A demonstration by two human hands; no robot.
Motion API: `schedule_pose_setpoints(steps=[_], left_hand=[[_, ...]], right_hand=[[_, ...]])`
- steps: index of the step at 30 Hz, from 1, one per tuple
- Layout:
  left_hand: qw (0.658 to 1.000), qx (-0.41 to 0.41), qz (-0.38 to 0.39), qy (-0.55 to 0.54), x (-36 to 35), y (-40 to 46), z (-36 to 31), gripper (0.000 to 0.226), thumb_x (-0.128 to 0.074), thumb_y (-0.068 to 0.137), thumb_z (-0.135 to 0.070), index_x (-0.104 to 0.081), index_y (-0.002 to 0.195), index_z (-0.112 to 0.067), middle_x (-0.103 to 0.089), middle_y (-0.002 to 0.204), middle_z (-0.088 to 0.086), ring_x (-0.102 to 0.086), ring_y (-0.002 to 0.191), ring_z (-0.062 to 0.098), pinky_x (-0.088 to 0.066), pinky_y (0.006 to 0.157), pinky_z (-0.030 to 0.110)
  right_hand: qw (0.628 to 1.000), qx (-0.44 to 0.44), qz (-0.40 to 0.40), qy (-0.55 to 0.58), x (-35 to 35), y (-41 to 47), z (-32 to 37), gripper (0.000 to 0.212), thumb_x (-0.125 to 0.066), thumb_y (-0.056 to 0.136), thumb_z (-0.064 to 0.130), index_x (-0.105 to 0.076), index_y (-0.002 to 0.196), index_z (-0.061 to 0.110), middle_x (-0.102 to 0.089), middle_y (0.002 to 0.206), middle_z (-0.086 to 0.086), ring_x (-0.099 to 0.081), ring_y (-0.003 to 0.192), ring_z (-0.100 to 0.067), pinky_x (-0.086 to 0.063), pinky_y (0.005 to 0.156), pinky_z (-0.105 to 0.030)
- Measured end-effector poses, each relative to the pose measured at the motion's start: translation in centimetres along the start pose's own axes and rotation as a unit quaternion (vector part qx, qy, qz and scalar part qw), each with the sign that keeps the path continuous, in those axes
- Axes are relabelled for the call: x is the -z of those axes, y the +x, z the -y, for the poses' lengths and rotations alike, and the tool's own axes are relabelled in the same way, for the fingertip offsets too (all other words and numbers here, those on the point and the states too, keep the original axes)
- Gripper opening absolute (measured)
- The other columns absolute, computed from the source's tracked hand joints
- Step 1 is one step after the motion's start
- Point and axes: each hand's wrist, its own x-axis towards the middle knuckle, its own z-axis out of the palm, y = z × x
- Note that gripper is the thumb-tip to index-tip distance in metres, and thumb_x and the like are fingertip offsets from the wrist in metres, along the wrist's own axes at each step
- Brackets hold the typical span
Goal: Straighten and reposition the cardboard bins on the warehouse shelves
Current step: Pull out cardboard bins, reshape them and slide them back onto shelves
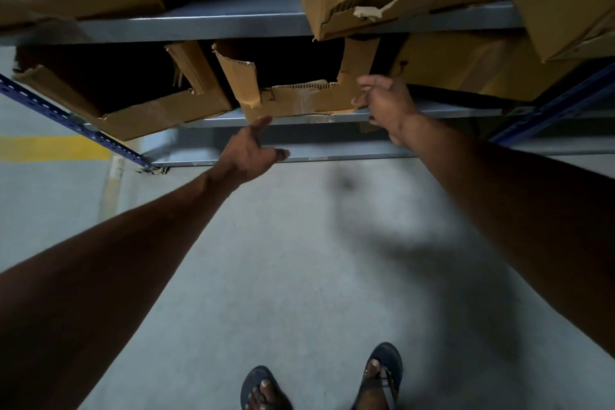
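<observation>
Left hand (pixel 251 151) fingers loosely spread, thumb tip at the torn cardboard bin's (pixel 299 98) lower front corner; right hand (pixel 382 103) fingers half-curled by its right front edge, hold not clear; bin on the middle shelf (pixel 432 110), overhanging; neighbouring bins (pixel 139 113) skewed; most straightening left
</observation>
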Motion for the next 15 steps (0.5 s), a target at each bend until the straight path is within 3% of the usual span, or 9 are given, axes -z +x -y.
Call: schedule_pose_setpoints(steps=[3,6,8,10,12,15], left_hand=[[0.999,0.01,0.008,-0.033,-1.7,-1.5,0.6,0.086,-0.085,0.087,-0.039,-0.042,0.16,-0.029,-0.046,0.164,0.004,-0.047,0.147,0.025,-0.043,0.119,0.048],[0.993,0.045,0.037,-0.104,-4.0,-5.3,0.9,0.066,-0.086,0.089,-0.031,-0.059,0.148,-0.026,-0.061,0.15,0.003,-0.06,0.132,0.018,-0.052,0.11,0.046],[0.983,0.087,0.061,-0.152,-6.0,-8.8,1.0,0.052,-0.086,0.089,-0.023,-0.067,0.137,-0.022,-0.069,0.137,0.005,-0.069,0.118,0.021,-0.058,0.094,0.041],[0.971,0.119,0.095,-0.185,-8.2,-12.1,0.1,0.046,-0.083,0.09,-0.011,-0.068,0.133,-0.016,-0.071,0.133,0.01,-0.069,0.1,0.024,-0.051,0.078,0.037],[0.967,0.125,0.131,-0.18,-10.5,-14.4,-1.2,0.046,-0.083,0.09,-0.007,-0.068,0.133,-0.016,-0.071,0.132,0.009,-0.068,0.096,0.027,-0.051,0.077,0.039],[0.964,0.097,0.176,-0.177,-14.2,-14.4,-3.7,0.05,-0.086,0.085,-0.01,-0.069,0.131,-0.022,-0.073,0.13,0.005,-0.074,0.109,0.029,-0.058,0.086,0.046]], right_hand=[[1.0,0.005,0.004,0.005,1.2,-2.3,-2.1,0.052,-0.07,0.091,0.008,-0.061,0.141,0.019,-0.063,0.139,0.002,-0.061,0.12,-0.015,-0.05,0.107,-0.04],[0.997,-0.037,-0.025,0.066,4.0,-7.7,-4.5,0.044,-0.07,0.093,0.006,-0.066,0.135,0.02,-0.065,0.137,-0.002,-0.065,0.115,-0.016,-0.057,0.097,-0.043],[0.993,-0.057,-0.061,0.087,6.7,-11.8,-6.8,0.041,-0.068,0.094,0.006,-0.067,0.132,0.019,-0.068,0.132,-0.003,-0.066,0.117,-0.019,-0.059,0.095,-0.048],[0.986,-0.08,-0.104,0.104,9.4,-15.7,-8.7,0.038,-0.066,0.093,0.005,-0.07,0.128,0.019,-0.073,0.123,-0.001,-0.069,0.112,-0.016,-0.059,0.095,-0.051],[0.98,-0.098,-0.121,0.123,11.5,-18.7,-10.4,0.037,-0.065,0.092,0.001,-0.071,0.123,0.02,-0.075,0.117,0.0,-0.07,0.103,-0.01,-0.057,0.097,-0.053],[0.973,-0.099,-0.135,0.162,14.2,-20.3,-13.8,0.036,-0.064,0.093,-0.002,-0.071,0.123,0.015,-0.077,0.115,-0.002,-0.071,0.103,-0.012,-0.057,0.097,-0.054]])
